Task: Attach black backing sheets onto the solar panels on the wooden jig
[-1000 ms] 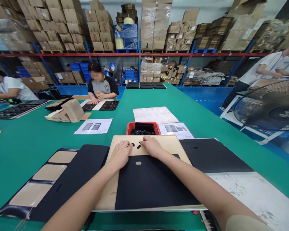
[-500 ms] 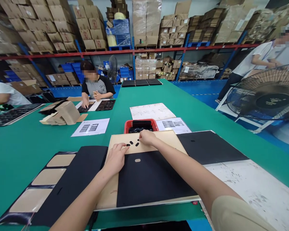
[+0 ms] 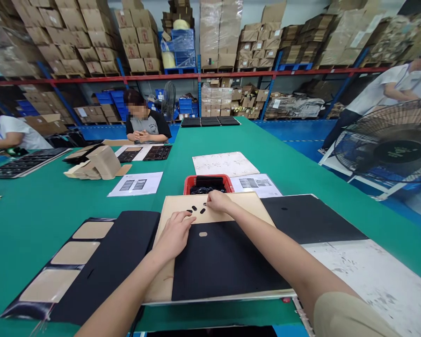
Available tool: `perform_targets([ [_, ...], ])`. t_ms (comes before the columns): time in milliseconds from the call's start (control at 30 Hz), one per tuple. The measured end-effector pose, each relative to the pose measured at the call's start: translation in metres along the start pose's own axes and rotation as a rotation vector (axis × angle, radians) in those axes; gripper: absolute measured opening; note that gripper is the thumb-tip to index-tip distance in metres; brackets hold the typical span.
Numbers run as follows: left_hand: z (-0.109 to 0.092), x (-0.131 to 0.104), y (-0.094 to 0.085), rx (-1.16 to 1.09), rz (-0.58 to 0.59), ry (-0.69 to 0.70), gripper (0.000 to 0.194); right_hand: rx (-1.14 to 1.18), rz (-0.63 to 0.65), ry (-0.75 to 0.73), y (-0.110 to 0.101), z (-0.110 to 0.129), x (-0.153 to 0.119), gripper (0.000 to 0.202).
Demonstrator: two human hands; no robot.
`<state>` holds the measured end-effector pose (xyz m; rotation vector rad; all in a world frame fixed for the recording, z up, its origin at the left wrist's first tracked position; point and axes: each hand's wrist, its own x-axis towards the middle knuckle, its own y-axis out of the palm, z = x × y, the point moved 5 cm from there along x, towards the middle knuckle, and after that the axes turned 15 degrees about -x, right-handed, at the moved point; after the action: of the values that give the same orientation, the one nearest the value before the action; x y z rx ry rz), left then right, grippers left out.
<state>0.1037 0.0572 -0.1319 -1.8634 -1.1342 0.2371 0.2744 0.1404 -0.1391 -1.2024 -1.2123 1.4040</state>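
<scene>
A black sheet (image 3: 224,262) with a small oval opening lies on a tan board (image 3: 161,281). Several small black oval pieces (image 3: 194,208) are on the bare upper strip of the board. My left hand (image 3: 175,231) rests at the sheet's upper left corner, fingers spread, its fingertips beside one oval. Near the ovals, my right hand (image 3: 217,201) has its fingers pinched together at a small dark oval; whether it is lifted is too small to tell. Just behind the board stands a red basket (image 3: 187,185) with black items inside.
Left of the board lies a black folder (image 3: 105,262) with tan panels. Another black sheet (image 3: 308,217) covers part of a white board (image 3: 379,281) on the right. Printed sheets (image 3: 136,183) lie farther back. A person (image 3: 149,121) sits across the table; a large fan (image 3: 386,145) stands right.
My left hand has shifted slightly right, away from the leftmost oval and over the sheet's corner. The seated person's hands have come together. The whole view has shifted a little.
</scene>
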Motion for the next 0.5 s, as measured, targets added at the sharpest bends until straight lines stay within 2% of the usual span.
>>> perform_targets([
  [100, -0.001, 0.0, -0.004, -0.048, -0.02, -0.018, 0.035, 0.101, -0.044, -0.014, -0.003, 0.002, -0.007, 0.012],
  [200, -0.002, 0.0, -0.009, -0.09, -0.057, -0.055, 0.032, 0.245, -0.075, -0.091, -0.006, 0.014, -0.029, 0.002],
  [367, -0.01, 0.004, -0.006, -0.168, -0.03, -0.07, 0.02, 0.438, -0.076, -0.242, -0.014, 0.034, -0.071, 0.009],
  [433, -0.014, 0.005, -0.004, -0.214, -0.016, -0.072, 0.022, 0.483, -0.091, -0.257, -0.016, 0.033, -0.08, 0.008],
  [500, -0.017, 0.005, -0.003, -0.266, -0.024, -0.084, 0.024, 0.646, -0.086, -0.234, -0.016, 0.026, -0.085, 0.01],
])
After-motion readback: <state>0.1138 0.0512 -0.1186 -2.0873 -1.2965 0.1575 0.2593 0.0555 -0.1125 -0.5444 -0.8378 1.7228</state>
